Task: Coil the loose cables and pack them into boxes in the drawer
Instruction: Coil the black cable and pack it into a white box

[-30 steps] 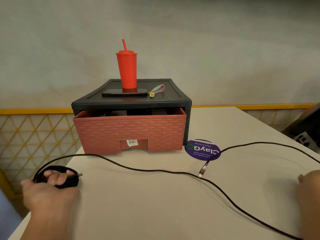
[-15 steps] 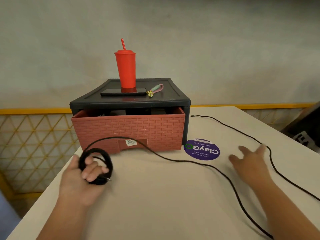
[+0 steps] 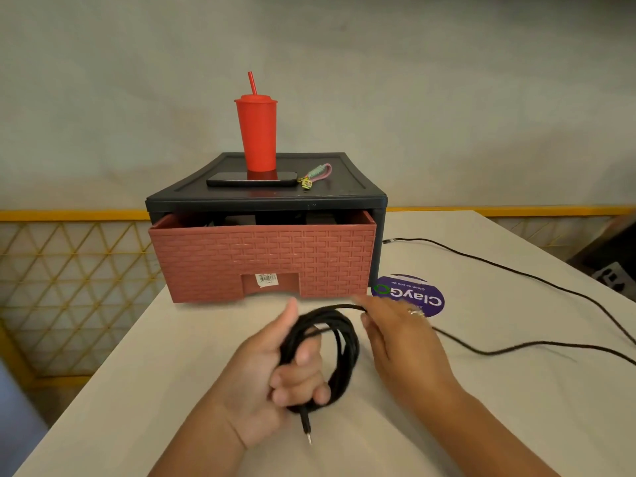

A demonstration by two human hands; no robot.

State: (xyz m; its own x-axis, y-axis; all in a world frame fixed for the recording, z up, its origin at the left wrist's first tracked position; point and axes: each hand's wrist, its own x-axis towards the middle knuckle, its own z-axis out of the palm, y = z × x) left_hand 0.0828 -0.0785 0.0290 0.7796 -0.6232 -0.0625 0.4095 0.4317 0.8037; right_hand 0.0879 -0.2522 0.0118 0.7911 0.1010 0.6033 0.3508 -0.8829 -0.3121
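My left hand (image 3: 275,370) grips a coil of black cable (image 3: 340,352) above the table, fingers curled through the loops, and a metal jack plug (image 3: 307,429) hangs below the fist. My right hand (image 3: 401,342) holds the cable strand at the top of the coil with its fingertips. The loose cable (image 3: 516,346) runs right across the table and back to a plug end (image 3: 389,240) beside the drawer unit. The reddish brick-pattern drawer (image 3: 265,258) stands slightly pulled out of its black case (image 3: 268,201); dark shapes inside are mostly hidden.
A red tumbler with a straw (image 3: 256,132), a black phone (image 3: 253,179) and a keychain (image 3: 315,175) sit on the case top. A purple round sticker (image 3: 418,295) lies right of the drawer. The table's left edge (image 3: 96,376) drops beside a yellow lattice fence (image 3: 69,287).
My left hand moved right and toward the table's middle with the coil, which has grown by a loop. My right hand came in from the right and laid a strand onto the coil.
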